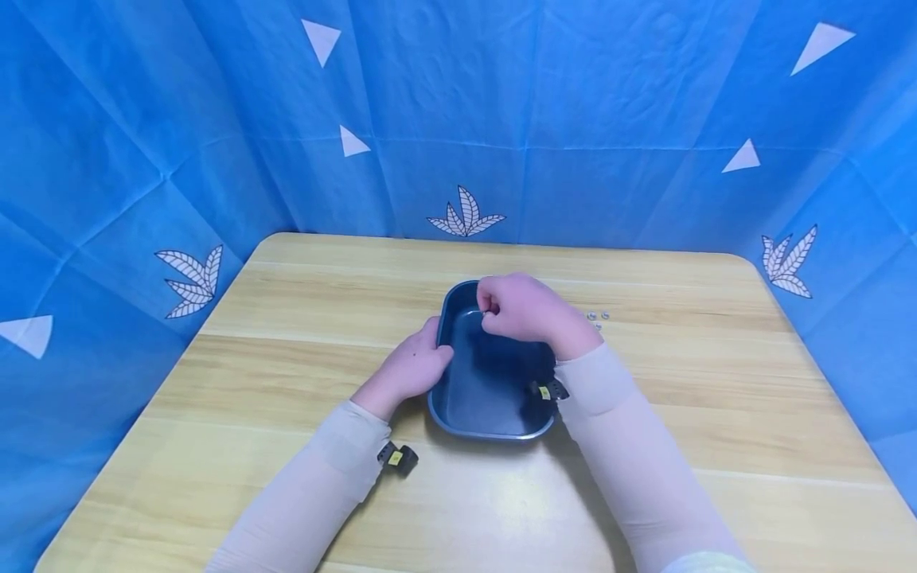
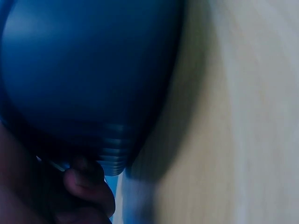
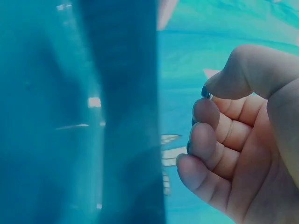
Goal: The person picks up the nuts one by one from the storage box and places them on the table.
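Note:
A dark blue plastic basin [image 1: 487, 398], rectangular with rounded corners, stands on the table. My left hand [image 1: 417, 362] grips its left side, the thumb over the rim and the fingers against the outer wall, as the left wrist view also shows. Above the basin's far part is my right hand [image 1: 526, 310]. In the right wrist view, its thumb and index fingertip pinch a small metal piece [image 3: 209, 96], mostly hidden and too small to tell its kind. Several small round silvery metal pieces [image 1: 592, 316] lie on the table just right of the right hand.
The light wood-grain table [image 1: 286, 318] reaches to a blue cloth backdrop [image 1: 609, 95] with white triangles and leaf prints. A black wrist camera [image 1: 405, 460] sits under the left sleeve, close to the tabletop. The right forearm [image 1: 630, 446] crosses the basin's right edge.

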A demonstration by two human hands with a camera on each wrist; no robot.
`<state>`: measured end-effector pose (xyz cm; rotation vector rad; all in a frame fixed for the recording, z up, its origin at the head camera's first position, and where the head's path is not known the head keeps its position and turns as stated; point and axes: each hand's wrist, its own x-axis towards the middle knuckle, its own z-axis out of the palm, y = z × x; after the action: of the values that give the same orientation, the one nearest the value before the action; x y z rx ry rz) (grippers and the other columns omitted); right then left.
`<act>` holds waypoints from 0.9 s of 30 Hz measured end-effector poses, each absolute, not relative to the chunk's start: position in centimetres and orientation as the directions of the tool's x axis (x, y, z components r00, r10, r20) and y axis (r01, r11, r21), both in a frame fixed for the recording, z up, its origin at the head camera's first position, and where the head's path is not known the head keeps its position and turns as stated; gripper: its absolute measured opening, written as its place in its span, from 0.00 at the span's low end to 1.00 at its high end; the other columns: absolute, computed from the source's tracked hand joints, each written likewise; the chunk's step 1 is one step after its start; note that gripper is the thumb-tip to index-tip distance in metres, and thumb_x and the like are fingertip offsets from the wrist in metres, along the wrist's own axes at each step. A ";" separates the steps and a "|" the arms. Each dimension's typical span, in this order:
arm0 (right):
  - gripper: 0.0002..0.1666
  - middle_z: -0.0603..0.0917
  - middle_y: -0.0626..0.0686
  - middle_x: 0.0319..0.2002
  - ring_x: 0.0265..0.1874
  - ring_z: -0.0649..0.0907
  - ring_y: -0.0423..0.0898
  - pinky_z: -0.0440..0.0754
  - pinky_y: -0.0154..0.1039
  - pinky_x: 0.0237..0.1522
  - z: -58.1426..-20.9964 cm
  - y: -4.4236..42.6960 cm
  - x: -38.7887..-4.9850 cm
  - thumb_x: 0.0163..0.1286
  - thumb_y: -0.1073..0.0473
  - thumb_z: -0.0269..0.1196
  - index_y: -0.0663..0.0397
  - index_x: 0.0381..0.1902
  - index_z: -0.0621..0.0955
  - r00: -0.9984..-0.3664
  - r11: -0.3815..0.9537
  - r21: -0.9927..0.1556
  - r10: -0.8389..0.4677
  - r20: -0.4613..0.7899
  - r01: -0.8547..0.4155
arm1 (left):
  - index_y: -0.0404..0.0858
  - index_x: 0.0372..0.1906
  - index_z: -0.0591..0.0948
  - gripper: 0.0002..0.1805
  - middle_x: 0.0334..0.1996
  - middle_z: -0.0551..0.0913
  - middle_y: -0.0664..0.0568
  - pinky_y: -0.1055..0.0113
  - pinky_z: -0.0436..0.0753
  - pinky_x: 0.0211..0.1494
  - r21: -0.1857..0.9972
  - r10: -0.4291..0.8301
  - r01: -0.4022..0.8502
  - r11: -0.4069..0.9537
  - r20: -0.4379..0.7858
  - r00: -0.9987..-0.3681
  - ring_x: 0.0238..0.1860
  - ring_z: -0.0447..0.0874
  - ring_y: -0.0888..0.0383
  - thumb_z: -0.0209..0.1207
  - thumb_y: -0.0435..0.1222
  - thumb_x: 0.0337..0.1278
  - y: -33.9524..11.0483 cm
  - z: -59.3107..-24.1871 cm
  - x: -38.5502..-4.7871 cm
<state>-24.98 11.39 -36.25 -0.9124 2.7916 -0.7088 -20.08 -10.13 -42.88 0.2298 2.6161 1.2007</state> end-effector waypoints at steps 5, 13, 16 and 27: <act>0.05 0.73 0.47 0.21 0.26 0.75 0.47 0.73 0.42 0.32 -34.7 12.6 -23.8 0.59 0.64 0.61 0.48 0.32 0.76 -0.815 0.688 -0.486 -0.571 0.094 -0.538 | 0.42 0.74 0.64 0.29 0.65 0.76 0.46 0.45 0.73 0.64 0.764 0.245 0.038 0.644 -0.159 -0.957 0.61 0.76 0.49 0.46 0.43 0.72 -10.2 -43.0 -20.1; 0.05 0.74 0.48 0.22 0.24 0.74 0.47 0.72 0.43 0.30 -33.4 15.0 -22.7 0.59 0.64 0.59 0.48 0.33 0.76 -0.837 0.686 -0.518 -0.534 0.118 -0.511 | 0.41 0.74 0.63 0.29 0.66 0.75 0.44 0.45 0.73 0.64 0.760 0.236 0.033 0.649 -0.159 -0.959 0.63 0.75 0.47 0.45 0.43 0.72 -10.0 -43.0 -20.1; 0.06 0.74 0.48 0.23 0.24 0.74 0.48 0.73 0.44 0.30 -33.5 15.9 -22.6 0.59 0.65 0.58 0.49 0.33 0.76 -0.847 0.690 -0.530 -0.519 0.113 -0.494 | 0.41 0.75 0.62 0.29 0.68 0.73 0.44 0.44 0.73 0.65 0.763 0.238 0.027 0.646 -0.168 -0.957 0.65 0.74 0.46 0.45 0.42 0.72 -10.0 -42.9 -20.1; 0.06 0.76 0.50 0.26 0.26 0.76 0.49 0.74 0.45 0.32 -34.5 19.8 -23.2 0.61 0.66 0.56 0.52 0.36 0.77 -0.884 0.738 -0.522 -0.463 0.070 -0.428 | 0.41 0.76 0.61 0.30 0.69 0.72 0.45 0.44 0.73 0.65 0.771 0.243 0.016 0.636 -0.180 -0.953 0.65 0.73 0.47 0.45 0.42 0.72 -10.0 -42.9 -20.1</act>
<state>-23.23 19.78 -34.49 -0.7361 2.8682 -0.8373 -20.13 -10.03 -42.88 0.2095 2.5916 1.2182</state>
